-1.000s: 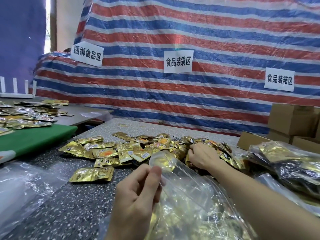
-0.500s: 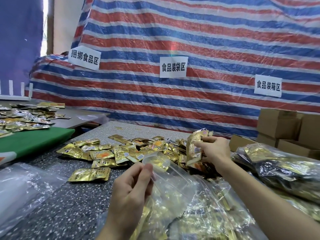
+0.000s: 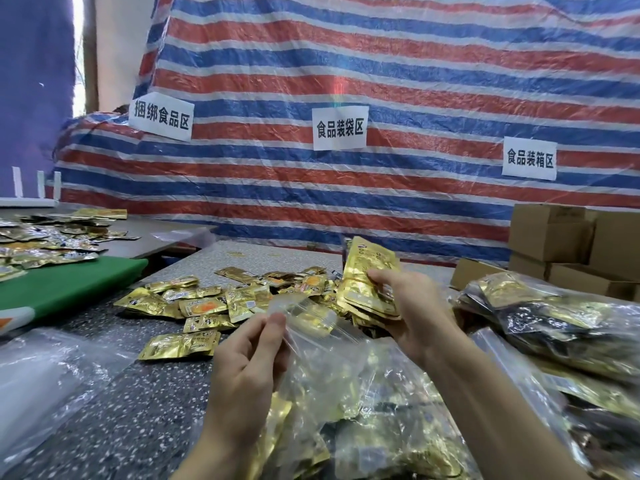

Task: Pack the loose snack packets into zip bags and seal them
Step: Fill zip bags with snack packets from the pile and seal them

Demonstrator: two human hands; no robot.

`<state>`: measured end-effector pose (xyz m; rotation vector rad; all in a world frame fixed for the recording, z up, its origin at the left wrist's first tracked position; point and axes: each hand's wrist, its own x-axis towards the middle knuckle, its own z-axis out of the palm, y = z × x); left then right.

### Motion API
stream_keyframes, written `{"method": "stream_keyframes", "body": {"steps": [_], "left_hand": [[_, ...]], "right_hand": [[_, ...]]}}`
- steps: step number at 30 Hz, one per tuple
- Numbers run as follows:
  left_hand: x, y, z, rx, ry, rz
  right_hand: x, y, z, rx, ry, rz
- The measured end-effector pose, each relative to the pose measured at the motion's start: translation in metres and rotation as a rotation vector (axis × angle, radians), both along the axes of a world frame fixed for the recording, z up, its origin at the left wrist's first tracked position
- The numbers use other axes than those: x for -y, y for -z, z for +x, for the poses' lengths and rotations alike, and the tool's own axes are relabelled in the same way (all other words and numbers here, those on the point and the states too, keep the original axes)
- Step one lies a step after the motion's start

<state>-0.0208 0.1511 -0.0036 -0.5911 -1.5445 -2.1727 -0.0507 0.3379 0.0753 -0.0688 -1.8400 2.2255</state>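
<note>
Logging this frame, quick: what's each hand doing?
Left hand: pinching the zip bag's rim.
Right hand: gripping a stack of gold snack packets.

Left grip: raised above the near edge of the tabletop, back of hand to camera, thumb and forefinger pinching the rim of a clear zip bag.
Left forearm: bare, rising from the bottom edge.
Right grip: farther out and right, fingers curled round an upright stack of gold snack packets.
Right forearm: bare, entering from the lower right.
</note>
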Motion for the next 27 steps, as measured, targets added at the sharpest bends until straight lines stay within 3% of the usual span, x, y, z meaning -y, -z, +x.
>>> {"method": "stream_keyframes", "body": {"steps": [8, 14, 18, 24, 27], "left_hand": [[-0.003, 0.001, 0.0, -0.001, -0.007, -0.022], [-0.002, 0.003, -0.002, -0.032, -0.042, -0.015], [-0.001, 0.001, -0.003, -0.072, -0.089, -0.04], [0.0, -0.001, -0.003, -0.096, -0.09, -0.036], [0.0, -0.001, -0.004, -0.1, -0.085, -0.038]], "right_hand": [[0.02, 0.0, 0.018, 0.02, -0.223, 0.038], [0.039, 0.008, 0.019, -0.033, 0.039, 0.141], [0.05, 0.012, 0.024, -0.019, 0.017, 0.077], [0.055, 0.013, 0.033, 0.044, -0.158, 0.437], [0.054, 0.012, 0.035, 0.049, -0.167, 0.471]]}}
